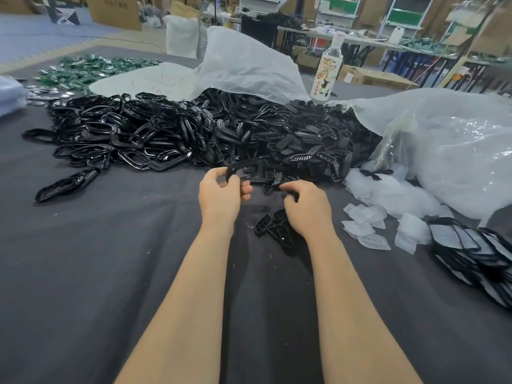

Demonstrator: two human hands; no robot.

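Observation:
My left hand (221,191) grips a glossy black plastic frame (243,169), lifted just in front of the big heap. My right hand (306,203) hovers over the grey cloth with fingers curled around a small black plastic piece (289,193), mostly hidden under the fingers. Below the right hand a few flat slotted black parts (274,227) lie on the cloth. A large pile of black frames (130,134) spreads across the left and middle. A pile of flat black slotted pieces (302,139) sits to its right.
A grey cloth (110,273) covers the table. Clear plastic bags (448,151) bulge at the right, small clear pouches (365,217) beside them. Stacked black-edged items (476,253) lie at far right. A labelled bottle (328,70) stands behind. Green packets (83,69) lie far left.

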